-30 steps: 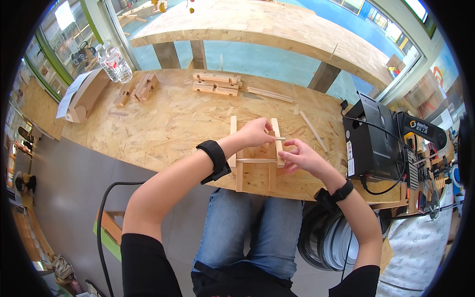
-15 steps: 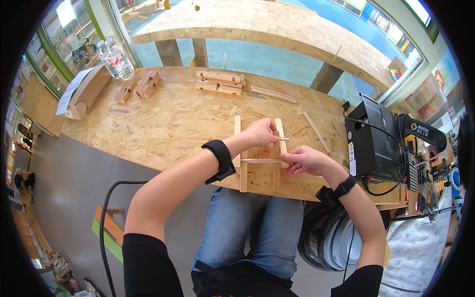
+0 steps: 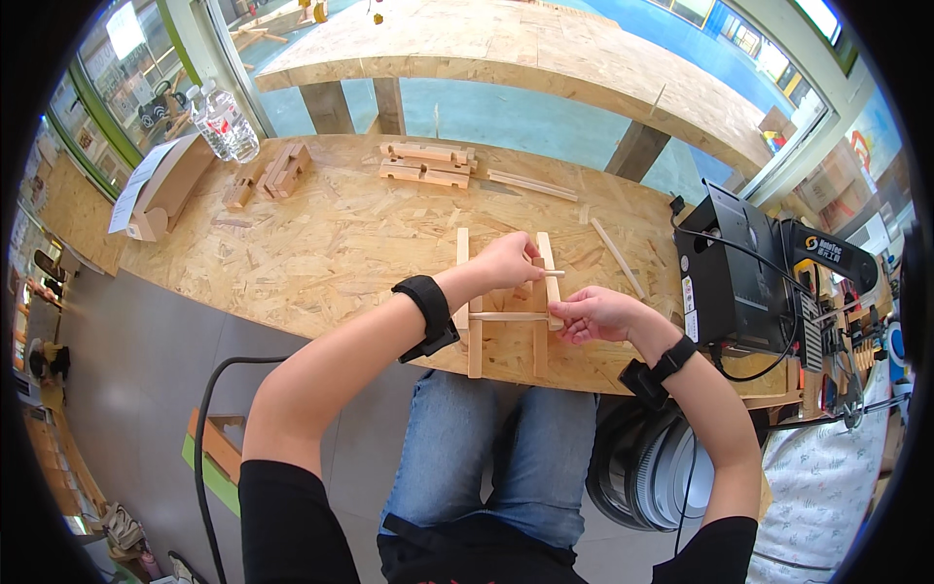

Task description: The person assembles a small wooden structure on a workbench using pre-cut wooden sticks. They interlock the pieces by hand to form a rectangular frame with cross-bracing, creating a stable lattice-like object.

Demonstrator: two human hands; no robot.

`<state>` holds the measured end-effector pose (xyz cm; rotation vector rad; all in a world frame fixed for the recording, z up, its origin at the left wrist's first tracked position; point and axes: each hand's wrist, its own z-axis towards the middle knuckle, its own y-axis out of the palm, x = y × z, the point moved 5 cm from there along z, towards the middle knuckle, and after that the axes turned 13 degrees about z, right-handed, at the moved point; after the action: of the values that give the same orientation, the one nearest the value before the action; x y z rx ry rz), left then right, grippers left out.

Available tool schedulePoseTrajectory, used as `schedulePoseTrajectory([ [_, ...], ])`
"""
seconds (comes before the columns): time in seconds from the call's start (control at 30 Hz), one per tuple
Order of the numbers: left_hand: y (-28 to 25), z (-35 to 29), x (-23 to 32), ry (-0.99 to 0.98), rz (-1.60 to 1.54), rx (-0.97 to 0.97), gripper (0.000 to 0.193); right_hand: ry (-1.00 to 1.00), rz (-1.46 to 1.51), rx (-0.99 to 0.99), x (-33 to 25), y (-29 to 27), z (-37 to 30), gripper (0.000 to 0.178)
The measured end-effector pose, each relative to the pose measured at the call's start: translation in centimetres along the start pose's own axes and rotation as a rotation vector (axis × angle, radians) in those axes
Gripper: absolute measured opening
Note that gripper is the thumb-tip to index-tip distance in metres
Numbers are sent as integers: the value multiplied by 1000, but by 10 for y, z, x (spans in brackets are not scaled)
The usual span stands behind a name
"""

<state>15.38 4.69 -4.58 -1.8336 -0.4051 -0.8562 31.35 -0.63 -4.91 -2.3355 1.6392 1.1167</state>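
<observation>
A small frame of pale wooden strips lies near the table's front edge. Its left upright strip (image 3: 462, 251) and right upright strip (image 3: 545, 245) are joined by a thin crossbar (image 3: 508, 316). Two more strips, a left one (image 3: 475, 352) and a right one (image 3: 540, 355), reach toward me below the crossbar. My left hand (image 3: 506, 261) pinches a short thin wooden stick (image 3: 555, 273) that crosses the right upright; its inner end is hidden by my fingers. My right hand (image 3: 592, 313) is closed on the lower end of the right upright, by the crossbar's end.
Notched wooden blocks (image 3: 426, 165) and thin strips (image 3: 533, 185) lie along the far side. Another strip (image 3: 618, 256) lies to the right, before a black machine (image 3: 732, 268). At the far left are more blocks (image 3: 284, 170), a cardboard box (image 3: 173, 187) and water bottles (image 3: 229, 127).
The whole view has shifted slightly. Both hands keep nearly the same places and grips on the frame, and the short stick still lies across the right upright.
</observation>
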Motion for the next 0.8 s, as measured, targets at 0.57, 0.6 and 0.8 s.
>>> schedulePoseTrajectory([
  [0.57,1,-3,4,-45,42,-29,34,-93,-235,61,-3,2,-3,37],
  [0.6,-1,-3,6,-27,68,-19,32,-97,-269,62,-3,1,-2,38],
  [0.8,-36,-16,-3,115,-31,233,29,-178,-396,135,-7,5,-7,39],
])
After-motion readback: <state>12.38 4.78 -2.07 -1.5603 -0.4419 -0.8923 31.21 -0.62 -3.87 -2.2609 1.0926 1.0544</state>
